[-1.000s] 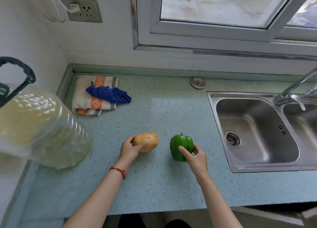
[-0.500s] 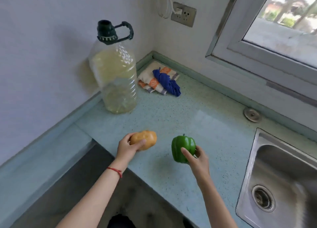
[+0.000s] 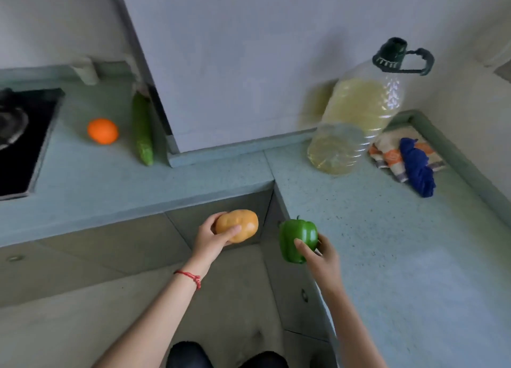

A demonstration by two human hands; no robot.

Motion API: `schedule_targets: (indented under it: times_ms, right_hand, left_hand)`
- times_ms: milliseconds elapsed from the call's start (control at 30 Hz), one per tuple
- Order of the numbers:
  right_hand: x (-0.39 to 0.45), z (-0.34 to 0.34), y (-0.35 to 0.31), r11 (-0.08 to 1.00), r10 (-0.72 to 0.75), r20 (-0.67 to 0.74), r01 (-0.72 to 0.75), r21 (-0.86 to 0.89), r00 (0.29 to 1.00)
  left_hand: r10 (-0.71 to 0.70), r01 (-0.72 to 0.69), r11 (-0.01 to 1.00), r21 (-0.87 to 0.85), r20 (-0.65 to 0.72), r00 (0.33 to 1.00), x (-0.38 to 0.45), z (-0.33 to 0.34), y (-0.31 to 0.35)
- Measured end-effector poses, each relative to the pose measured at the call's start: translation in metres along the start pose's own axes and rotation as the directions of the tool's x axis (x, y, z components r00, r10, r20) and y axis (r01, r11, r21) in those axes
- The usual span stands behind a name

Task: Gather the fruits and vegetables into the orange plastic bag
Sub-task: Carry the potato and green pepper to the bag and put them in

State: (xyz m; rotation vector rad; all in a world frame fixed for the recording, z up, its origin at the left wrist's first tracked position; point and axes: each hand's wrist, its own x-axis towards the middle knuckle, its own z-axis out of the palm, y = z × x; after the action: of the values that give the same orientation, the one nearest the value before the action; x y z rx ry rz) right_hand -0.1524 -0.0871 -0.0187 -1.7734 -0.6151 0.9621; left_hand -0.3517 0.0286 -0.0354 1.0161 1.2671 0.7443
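While left hand [image 3: 211,236] grips potato [image 3: 240,224], right hand [image 3: 322,254] holds pepper [image 3: 297,236].

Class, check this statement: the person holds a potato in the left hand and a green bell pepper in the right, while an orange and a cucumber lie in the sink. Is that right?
Not quite. The head view shows the orange and cucumber lying on the countertop beside the stove, not in a sink. The rest holds: the left hand holds the potato, and the right hand holds the green bell pepper.

Single head-worn view, forward and down over a counter corner [image 3: 276,179], close, edges somewhat blurred
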Motion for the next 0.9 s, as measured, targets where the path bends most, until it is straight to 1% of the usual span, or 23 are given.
schedule_targets:
  times_ms: [133,300,467,567,733,900]
  right_hand:
    - [-0.003,0.055,-0.005,0.996,-0.009,0.151,0.022,-0.083,0.988]
    - [-0.023,0.133,-0.012,0.988,-0.01,0.311,0.057,-0.144,0.95]
    - [-0.059,0.211,-0.017,0.979,-0.007,0.484,0.105,-0.176,0.875]
    - [-0.079,0.256,-0.02,0.969,0.0,0.575,0.141,-0.201,0.818]
    - [-0.122,0.345,-0.022,0.939,0.043,0.756,0.231,-0.253,0.653]
    - [-0.16,0.41,-0.021,0.914,0.074,0.889,0.326,-0.242,0.453]
  left_hand:
    - [-0.027,0.008,0.991,-0.13,-0.146,0.989,-0.019,-0.066,-0.014]
    - [-0.053,-0.013,0.979,-0.204,-0.313,0.948,-0.052,-0.145,-0.033]
    - [-0.076,-0.046,0.968,-0.245,-0.466,0.882,-0.088,-0.218,-0.056]
    - [-0.113,-0.064,0.955,-0.291,-0.553,0.826,-0.113,-0.259,-0.066]
    - [-0.166,-0.11,0.944,-0.312,-0.736,0.657,-0.169,-0.33,-0.088]
    - [-0.261,-0.168,0.91,-0.38,-0.838,0.48,-0.216,-0.365,-0.102]
